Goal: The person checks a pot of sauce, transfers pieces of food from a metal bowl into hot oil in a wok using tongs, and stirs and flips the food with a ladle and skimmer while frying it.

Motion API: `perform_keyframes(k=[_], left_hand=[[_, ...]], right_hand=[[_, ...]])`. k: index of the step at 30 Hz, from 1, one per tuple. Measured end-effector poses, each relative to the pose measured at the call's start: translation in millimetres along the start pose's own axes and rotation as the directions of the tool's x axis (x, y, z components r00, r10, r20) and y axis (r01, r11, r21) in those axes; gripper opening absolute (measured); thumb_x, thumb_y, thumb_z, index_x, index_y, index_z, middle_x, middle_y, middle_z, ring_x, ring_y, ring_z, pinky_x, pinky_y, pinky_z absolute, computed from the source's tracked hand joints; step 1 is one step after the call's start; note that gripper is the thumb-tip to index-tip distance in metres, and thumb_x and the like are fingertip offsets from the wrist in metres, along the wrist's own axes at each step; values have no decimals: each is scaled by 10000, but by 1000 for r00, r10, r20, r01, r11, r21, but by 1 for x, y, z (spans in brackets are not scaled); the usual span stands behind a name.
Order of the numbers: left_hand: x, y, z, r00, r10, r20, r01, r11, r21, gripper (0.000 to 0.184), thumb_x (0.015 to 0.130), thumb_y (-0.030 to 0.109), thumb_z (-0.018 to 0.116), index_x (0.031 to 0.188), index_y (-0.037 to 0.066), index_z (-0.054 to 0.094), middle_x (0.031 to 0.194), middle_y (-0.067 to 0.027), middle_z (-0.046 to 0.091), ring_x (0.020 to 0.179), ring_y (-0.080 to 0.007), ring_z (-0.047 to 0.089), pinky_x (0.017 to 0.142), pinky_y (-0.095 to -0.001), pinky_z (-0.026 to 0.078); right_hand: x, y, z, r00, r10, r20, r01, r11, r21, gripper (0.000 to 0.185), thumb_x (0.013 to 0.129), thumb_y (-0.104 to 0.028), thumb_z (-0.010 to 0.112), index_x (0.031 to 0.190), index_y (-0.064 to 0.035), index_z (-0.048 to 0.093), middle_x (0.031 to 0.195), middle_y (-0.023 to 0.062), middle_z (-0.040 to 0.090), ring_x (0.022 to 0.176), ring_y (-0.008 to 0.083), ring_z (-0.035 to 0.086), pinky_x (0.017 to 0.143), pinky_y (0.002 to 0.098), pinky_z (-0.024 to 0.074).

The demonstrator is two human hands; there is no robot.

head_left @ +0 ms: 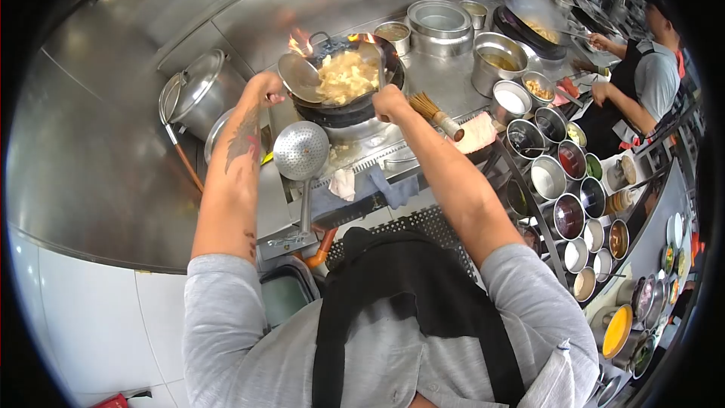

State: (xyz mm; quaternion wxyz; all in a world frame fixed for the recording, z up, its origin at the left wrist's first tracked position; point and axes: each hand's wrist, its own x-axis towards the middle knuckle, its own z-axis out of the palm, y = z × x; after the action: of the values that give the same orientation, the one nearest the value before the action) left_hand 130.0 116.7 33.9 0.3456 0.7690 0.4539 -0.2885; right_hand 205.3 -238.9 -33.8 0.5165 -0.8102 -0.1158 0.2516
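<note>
A metal wok (299,80) full of pale yellow food pieces (348,77) sits tilted over a black burner ring, with flames at its far rim. My left hand (265,89) is closed at the wok's left edge; the exact grip is partly hidden. At the right side, my right hand (390,103) is wrapped round the metal handle of a ladle, whose bowl is hard to make out by the food. Nearer to me, a perforated skimmer (301,149) lies between my forearms. Right of my right hand rests a bamboo brush (434,111).
A lidded pot (198,85) stands at the left wall. Metal pots (498,62) and many seasoning containers (547,176) fill the right side. A co-worker (642,79) cooks at another steaming wok (538,29). A white cloth (342,183) hangs at the stove's front edge.
</note>
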Motion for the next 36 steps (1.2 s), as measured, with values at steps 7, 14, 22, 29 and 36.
perform_keyframes(k=[7, 14, 22, 29, 36], left_hand=[[-32, -25, 96, 975, 185, 125, -43, 705, -708, 106, 940, 12, 370, 904, -45, 452, 662, -51, 462, 394, -53, 314, 320, -192, 246], [-8, -62, 158, 912, 399, 94, -40, 315, -948, 144, 953, 53, 391, 854, -31, 452, 629, -31, 423, 387, -50, 309, 297, -195, 234], [-40, -72, 158, 895, 429, -125, -233, 210, -950, 231, 955, 45, 380, 1178, -1, 422, 721, -93, 499, 414, -66, 327, 314, -210, 235], [-30, -61, 135, 910, 404, -95, -199, 223, -954, 140, 962, 7, 344, 1080, -44, 401, 741, -93, 474, 434, -52, 321, 308, -177, 249], [-24, -60, 154, 930, 356, -90, -161, 174, -971, 220, 966, 27, 361, 1169, -38, 416, 746, -121, 513, 437, -66, 341, 329, -197, 251]], right_hand=[[11, -2, 5, 962, 59, 268, -206, 800, 564, 166, 809, 56, 432, 664, 1, 492, 495, 114, 425, 360, 186, 397, 359, 347, 326], [-10, -5, -41, 926, -325, 192, 371, 879, -301, 213, 803, -11, 508, 952, 82, 628, 692, 257, 638, 559, 351, 634, 542, 424, 494], [-86, 13, -48, 836, -520, 173, 464, 504, -729, 391, 877, -97, 509, 1255, -2, 535, 939, 273, 665, 878, 397, 667, 770, 512, 524], [-123, -17, -72, 805, -567, 174, 478, 447, -756, 300, 816, -24, 502, 1100, 37, 578, 825, 250, 672, 806, 407, 676, 740, 479, 549], [-71, -17, -63, 781, -609, 141, 548, 560, -621, 237, 822, -42, 515, 1000, 66, 630, 910, 250, 676, 844, 401, 674, 747, 464, 550]])
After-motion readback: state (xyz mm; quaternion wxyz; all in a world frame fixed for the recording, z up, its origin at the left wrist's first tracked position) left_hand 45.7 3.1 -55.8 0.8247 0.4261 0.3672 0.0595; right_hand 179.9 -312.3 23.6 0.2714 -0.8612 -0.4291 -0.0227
